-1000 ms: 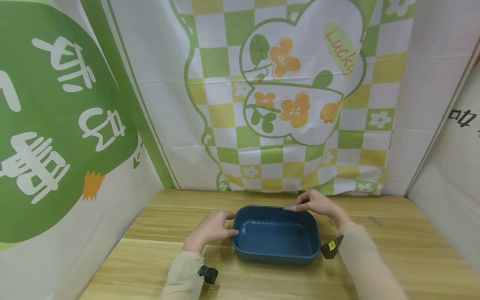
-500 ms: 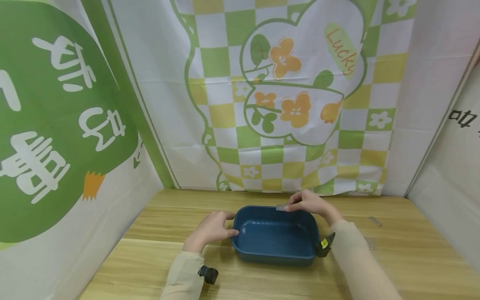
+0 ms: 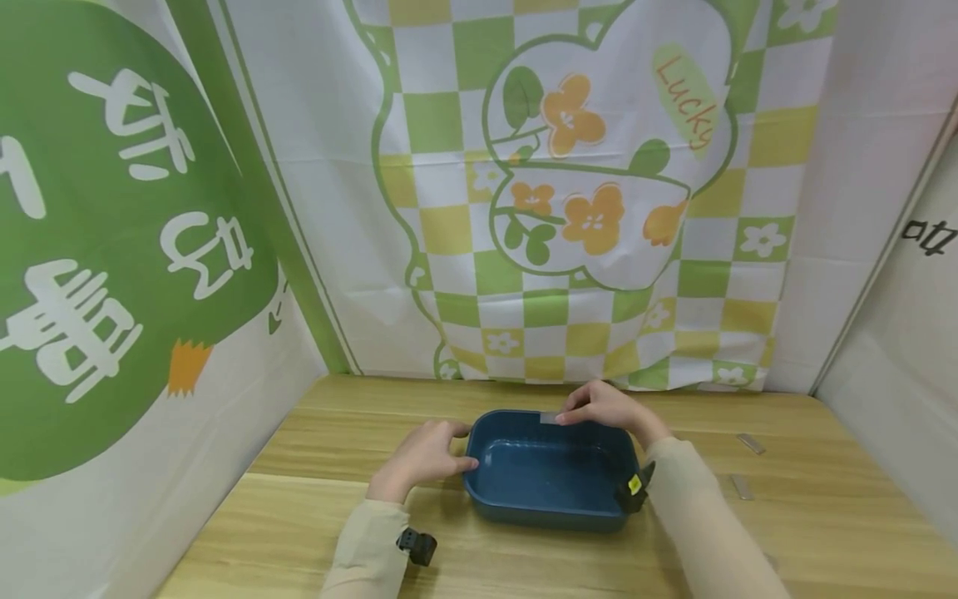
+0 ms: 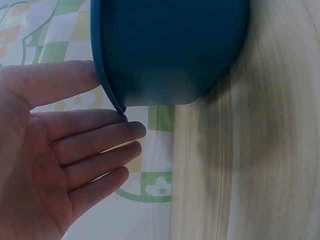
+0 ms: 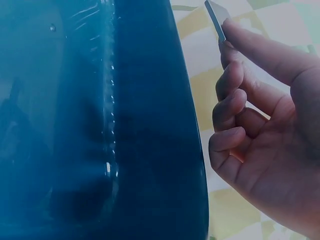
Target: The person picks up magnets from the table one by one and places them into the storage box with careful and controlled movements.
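A dark blue rectangular basin point(image 3: 550, 517) stands on the wooden table. Its inside looks glossy; whether it holds water I cannot tell. My left hand point(image 3: 419, 460) touches the basin's left end with thumb and index finger, and in the left wrist view its fingers point(image 4: 97, 137) are straight. Over the far rim, my right hand point(image 3: 604, 408) pinches a small flat grey rectangular piece point(image 3: 549, 418) between thumb and fingertips. In the right wrist view this thin piece point(image 5: 216, 21) shows edge-on, beside the basin's rim, while the other fingers are curled with nothing in them.
Two similar grey pieces point(image 3: 751, 443) lie on the table right of the basin, beyond the right sleeve. A patterned cloth point(image 3: 591, 249) hangs behind the table. White cloth walls stand on both sides.
My right hand has moved left along the basin's far rim, carrying the grey piece. The nearer grey piece on the table has come out from behind my right sleeve. My left hand stays put.
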Available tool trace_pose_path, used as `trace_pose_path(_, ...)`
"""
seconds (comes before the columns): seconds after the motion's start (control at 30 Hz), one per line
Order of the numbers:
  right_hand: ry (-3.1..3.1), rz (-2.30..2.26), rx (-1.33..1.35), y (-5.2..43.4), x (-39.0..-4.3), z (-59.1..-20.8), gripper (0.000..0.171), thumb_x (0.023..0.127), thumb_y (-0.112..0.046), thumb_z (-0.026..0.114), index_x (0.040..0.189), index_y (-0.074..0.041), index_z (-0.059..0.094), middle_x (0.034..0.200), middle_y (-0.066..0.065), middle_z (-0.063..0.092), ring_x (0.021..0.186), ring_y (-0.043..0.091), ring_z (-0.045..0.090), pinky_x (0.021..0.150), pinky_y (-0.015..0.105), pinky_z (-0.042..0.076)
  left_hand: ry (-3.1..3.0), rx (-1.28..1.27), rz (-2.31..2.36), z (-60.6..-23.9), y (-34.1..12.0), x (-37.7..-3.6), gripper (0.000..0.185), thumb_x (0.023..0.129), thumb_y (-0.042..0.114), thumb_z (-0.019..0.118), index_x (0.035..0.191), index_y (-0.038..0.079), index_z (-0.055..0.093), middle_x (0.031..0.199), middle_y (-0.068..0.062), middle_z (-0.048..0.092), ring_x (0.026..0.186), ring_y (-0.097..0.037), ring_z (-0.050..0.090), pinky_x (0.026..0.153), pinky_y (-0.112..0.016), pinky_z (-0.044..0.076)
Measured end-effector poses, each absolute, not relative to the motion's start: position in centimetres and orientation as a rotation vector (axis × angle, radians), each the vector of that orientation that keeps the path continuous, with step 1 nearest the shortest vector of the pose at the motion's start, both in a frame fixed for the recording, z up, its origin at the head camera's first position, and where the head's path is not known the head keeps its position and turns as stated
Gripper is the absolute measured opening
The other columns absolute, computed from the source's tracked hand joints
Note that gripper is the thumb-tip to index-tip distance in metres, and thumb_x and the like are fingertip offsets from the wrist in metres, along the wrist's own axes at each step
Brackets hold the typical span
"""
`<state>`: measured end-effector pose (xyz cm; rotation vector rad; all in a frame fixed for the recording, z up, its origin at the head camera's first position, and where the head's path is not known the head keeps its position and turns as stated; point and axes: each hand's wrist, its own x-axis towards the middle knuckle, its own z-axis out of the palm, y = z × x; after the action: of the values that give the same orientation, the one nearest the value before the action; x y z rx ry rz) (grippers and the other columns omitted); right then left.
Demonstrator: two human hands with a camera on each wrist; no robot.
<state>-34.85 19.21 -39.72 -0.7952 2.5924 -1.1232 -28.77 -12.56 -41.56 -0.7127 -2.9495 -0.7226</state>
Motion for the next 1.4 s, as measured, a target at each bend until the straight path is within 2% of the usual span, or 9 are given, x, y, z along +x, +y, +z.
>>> trace_pose_path(0.23, 2.577, -1.109, -0.793, 18.5, -35.1, -40.1, 0.022, 0.084, -0.033, 0.07, 0.089, -0.012, 0.076, 0.09, 0.0, 0.073, 0.083, 0.01, 0.064, 0.08, 0.032, 0.052, -2.95, -0.715, -0.721, -41.5, -12.6, -28.8, 0.056, 0.079, 0.035, 0.074, 0.124, 0.005, 0.062, 0.124, -0.014, 0.064, 0.115, -0.033, 0.059, 0.096, -0.049, 0.048)
trace_pose_path(0.87, 2.528, -1.098, -0.813, 17.0, -35.3, -40.6, 0.02, 0.084, -0.03, 0.071, 0.091, -0.012, 0.076, 0.088, 0.0, 0.073, 0.078, 0.009, 0.063, 0.073, 0.027, 0.052, -2.953, -0.718, -0.724, -41.4, -12.5, -28.7, 0.055, 0.079, 0.033, 0.075, 0.124, 0.004, 0.062, 0.123, -0.014, 0.064, 0.115, -0.034, 0.059, 0.096, -0.049, 0.047)
trace_pose_path(1.13, 2.51, -1.083, -0.841, 16.4, -35.6, -40.8, 0.017, 0.082, -0.031, 0.073, 0.087, -0.015, 0.076, 0.081, -0.003, 0.072, 0.071, 0.012, 0.061, 0.065, 0.027, 0.052, -2.954, -0.71, -0.733, -41.4, -12.5, -28.7, 0.055, 0.079, 0.033, 0.075, 0.124, 0.004, 0.062, 0.124, -0.014, 0.063, 0.116, -0.034, 0.058, 0.096, -0.05, 0.047)
trace_pose_path(1.4, 2.49, -1.071, -0.837, 16.1, -35.5, -40.9, 0.017, 0.081, -0.027, 0.074, 0.084, -0.011, 0.076, 0.072, -0.005, 0.068, 0.063, 0.006, 0.056, 0.059, 0.023, 0.049, -2.951, -0.721, -0.738, -41.6, -12.5, -28.8, 0.055, 0.08, 0.032, 0.075, 0.124, 0.004, 0.061, 0.124, -0.015, 0.063, 0.116, -0.034, 0.058, 0.096, -0.05, 0.047)
